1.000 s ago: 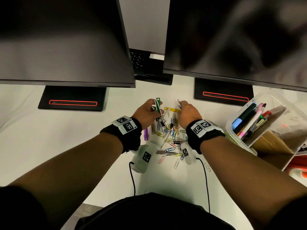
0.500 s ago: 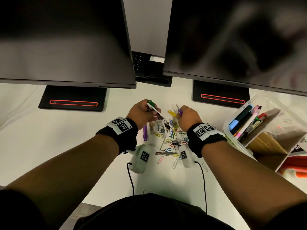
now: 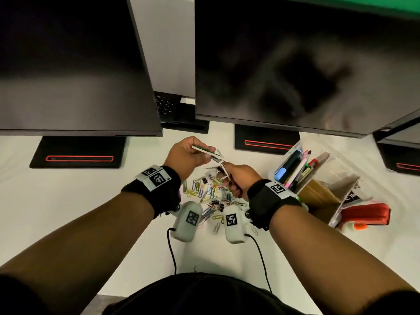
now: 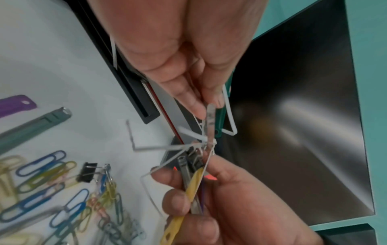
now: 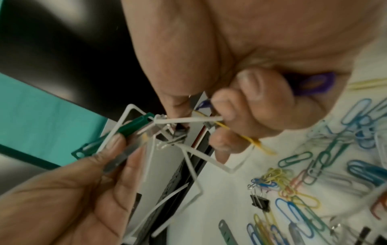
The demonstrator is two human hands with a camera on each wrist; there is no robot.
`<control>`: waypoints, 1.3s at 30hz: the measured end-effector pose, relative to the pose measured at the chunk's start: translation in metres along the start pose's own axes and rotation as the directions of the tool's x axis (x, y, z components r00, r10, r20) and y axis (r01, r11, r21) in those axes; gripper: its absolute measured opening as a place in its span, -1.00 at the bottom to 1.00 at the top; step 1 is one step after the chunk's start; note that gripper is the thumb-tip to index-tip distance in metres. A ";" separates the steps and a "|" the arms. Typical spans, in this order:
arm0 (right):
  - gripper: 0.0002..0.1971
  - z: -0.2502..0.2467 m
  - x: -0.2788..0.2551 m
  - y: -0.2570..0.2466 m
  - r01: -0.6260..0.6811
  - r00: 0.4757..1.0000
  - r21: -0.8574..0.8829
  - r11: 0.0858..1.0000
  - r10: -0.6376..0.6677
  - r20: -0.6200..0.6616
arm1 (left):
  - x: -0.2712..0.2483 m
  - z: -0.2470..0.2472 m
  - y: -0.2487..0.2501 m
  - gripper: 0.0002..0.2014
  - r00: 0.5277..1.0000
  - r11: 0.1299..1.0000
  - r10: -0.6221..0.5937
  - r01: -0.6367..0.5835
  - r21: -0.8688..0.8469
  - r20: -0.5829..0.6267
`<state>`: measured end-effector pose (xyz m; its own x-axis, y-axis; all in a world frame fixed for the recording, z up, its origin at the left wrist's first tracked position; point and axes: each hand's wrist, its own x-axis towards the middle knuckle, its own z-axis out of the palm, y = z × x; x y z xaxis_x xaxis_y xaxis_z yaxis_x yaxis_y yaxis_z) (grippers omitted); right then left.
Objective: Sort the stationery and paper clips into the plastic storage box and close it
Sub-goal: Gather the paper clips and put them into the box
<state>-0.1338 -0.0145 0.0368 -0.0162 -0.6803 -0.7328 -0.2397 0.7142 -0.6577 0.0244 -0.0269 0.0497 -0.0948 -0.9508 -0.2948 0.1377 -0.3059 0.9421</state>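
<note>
Head view is showing the left hand [image 3: 188, 155] pinching a green file fastener [image 3: 205, 149] above the desk [image 3: 68, 201], near its far edge. The tangle of white wire prongs [image 4: 188, 145] is hanging between both grips; being light and springy, it is probably snagging easily. The right hand [image 3: 238, 180] is clenching yellow and purple fasteners [image 4: 188, 195] by their stiff bars.

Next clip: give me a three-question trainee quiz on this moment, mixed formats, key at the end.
1. True or false: the storage box is closed.
2. Both hands hold fasteners with tangled white prongs. Which hand's bundle includes a green strip? A) left hand B) right hand
3. Fill in: the loose paper clips lie on the ____.

Key: 1 false; 2 A; 3 desk.
</note>
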 end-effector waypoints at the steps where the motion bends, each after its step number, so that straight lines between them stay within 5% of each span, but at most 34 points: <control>1: -0.62 -0.001 -0.002 0.001 -0.004 1.000 0.053 0.999 0.003 0.017 | -0.001 0.002 0.000 -0.69 1.000 1.000 0.017 -0.017 0.014 -0.002; 7: -0.66 -0.009 -0.005 0.007 0.013 1.000 0.336 0.942 -0.020 0.018 | -0.006 0.009 -0.014 -0.65 0.998 0.981 0.058 -0.061 0.184 0.023; 15: -0.87 -0.007 -0.009 0.013 0.123 0.992 0.212 0.969 -0.122 -0.015 | -0.012 0.008 -0.031 -0.63 0.995 0.906 0.095 -0.092 0.413 0.013; 20: -0.83 -0.003 -0.004 0.010 0.300 0.947 -0.084 0.950 -0.307 -0.097 | -0.017 0.000 -0.033 -0.68 0.990 0.810 0.027 -0.102 0.577 0.136; 23: -0.88 -0.002 -0.004 0.011 0.361 0.923 -0.195 0.912 -0.379 -0.064 | -0.021 -0.002 -0.027 -0.83 0.976 0.715 -0.067 -0.099 0.692 0.208; 28: -0.92 0.000 -0.007 0.011 0.405 0.911 -0.167 0.899 -0.412 -0.012 | -0.021 -0.001 -0.028 -0.69 0.951 0.541 -0.173 -0.126 0.831 0.256; 30: -0.82 -0.001 -0.007 0.011 0.384 0.920 -0.115 0.916 -0.390 -0.034 | -0.019 -0.002 -0.029 -0.69 0.950 0.560 -0.190 -0.101 0.822 0.246; 34: -0.76 -0.002 -0.004 0.012 0.357 0.928 -0.075 0.931 -0.363 -0.087 | -0.020 -0.003 -0.029 -0.64 0.964 0.736 -0.182 0.004 0.677 0.192; 39: -0.74 -0.004 -0.002 0.014 0.316 0.941 -0.077 0.946 -0.323 -0.100 | -0.021 0.002 -0.026 -0.63 0.980 0.708 -0.111 -0.040 0.705 0.167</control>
<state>-0.1412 -0.0039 0.0299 -0.0352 -0.8874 -0.4596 -0.3067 0.4473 -0.8401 0.0205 0.0008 0.0317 -0.2728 -0.8893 -0.3670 -0.5934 -0.1447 0.7918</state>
